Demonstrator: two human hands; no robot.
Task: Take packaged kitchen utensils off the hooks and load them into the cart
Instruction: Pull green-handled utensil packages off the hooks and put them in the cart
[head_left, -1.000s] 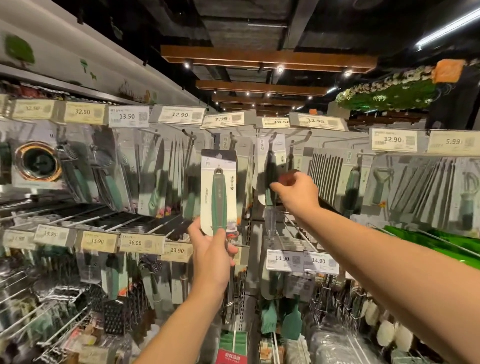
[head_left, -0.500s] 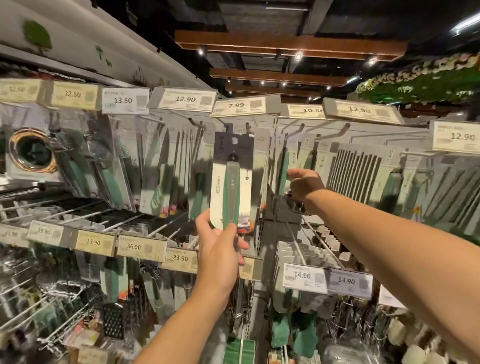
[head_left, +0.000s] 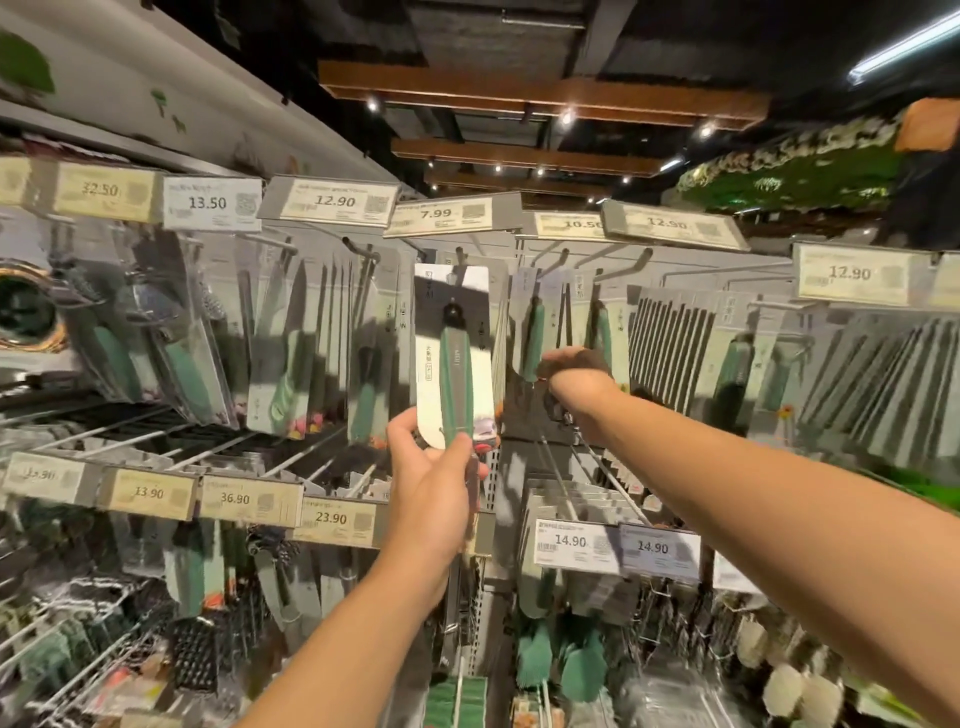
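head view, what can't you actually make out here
- Right hand, head view: its fingers curl away behind the knuckles, so what they grip on the rack is hidden.
- Packaged utensil in the left hand: the card's print is too blurred to read, and the hand covers its lower end.
- Far-left price tag: digits smeared by motion blur.
- Cart: out of frame.

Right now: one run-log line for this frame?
phase: picking off hooks | left hand: holds green-handled utensil pack by its bottom edge | right hand: at hanging packs, grip unclear | cart: not in view
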